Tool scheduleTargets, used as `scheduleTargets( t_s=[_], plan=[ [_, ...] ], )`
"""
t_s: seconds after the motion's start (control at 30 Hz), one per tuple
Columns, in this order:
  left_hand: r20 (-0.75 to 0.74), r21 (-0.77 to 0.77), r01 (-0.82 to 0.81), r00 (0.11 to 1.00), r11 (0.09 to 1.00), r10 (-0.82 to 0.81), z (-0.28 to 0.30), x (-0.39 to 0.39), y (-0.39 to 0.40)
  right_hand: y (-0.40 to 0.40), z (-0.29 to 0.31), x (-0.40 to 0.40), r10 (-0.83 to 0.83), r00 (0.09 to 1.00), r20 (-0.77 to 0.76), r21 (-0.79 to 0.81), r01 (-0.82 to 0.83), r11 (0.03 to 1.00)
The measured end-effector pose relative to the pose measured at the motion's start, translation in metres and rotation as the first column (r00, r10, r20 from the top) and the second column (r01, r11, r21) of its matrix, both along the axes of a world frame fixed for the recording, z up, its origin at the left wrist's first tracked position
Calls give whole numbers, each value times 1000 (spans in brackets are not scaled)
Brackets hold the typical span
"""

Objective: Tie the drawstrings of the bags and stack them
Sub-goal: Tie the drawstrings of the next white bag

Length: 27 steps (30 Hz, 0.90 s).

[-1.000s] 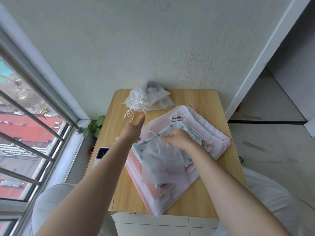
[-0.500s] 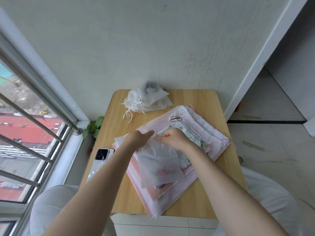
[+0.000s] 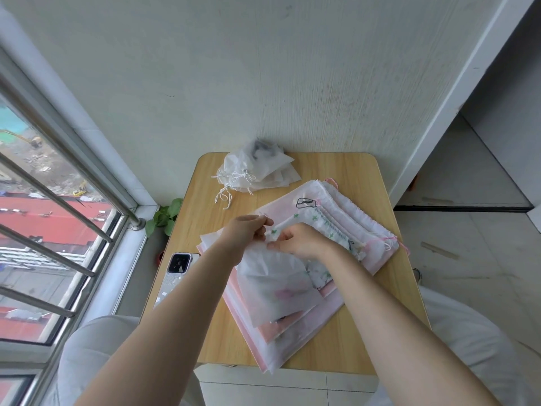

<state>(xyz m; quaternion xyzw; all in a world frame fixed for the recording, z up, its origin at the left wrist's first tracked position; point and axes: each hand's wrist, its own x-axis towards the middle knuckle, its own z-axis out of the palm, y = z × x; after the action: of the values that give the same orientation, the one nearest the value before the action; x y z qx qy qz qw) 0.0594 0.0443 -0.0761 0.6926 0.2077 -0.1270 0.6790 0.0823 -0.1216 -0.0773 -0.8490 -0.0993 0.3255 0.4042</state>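
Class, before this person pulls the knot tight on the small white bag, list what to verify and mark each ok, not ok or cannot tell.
1. Both hands at the bag's mouth: left hand and right hand meet at the top of the small white bag: ok.
2. Drawstring pinched by each hand: cord too thin to see: cannot tell.
3. Bag supported: it lies on the pink and white stack: ok.
4. Stack fully on the table: near corner overhangs the front edge: not ok.
5. Phone away from the bags: beside the stack, under the left forearm: ok.
6. Tied pile out of the way: ok.
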Motion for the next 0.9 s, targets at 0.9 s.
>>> scheduleTargets(
  t_s=[0.9],
  plan=[
    [-98, 54, 352, 933, 934, -346, -8, 3, -10, 4, 5, 8, -294, 956, -20, 277, 288, 917]
  ],
)
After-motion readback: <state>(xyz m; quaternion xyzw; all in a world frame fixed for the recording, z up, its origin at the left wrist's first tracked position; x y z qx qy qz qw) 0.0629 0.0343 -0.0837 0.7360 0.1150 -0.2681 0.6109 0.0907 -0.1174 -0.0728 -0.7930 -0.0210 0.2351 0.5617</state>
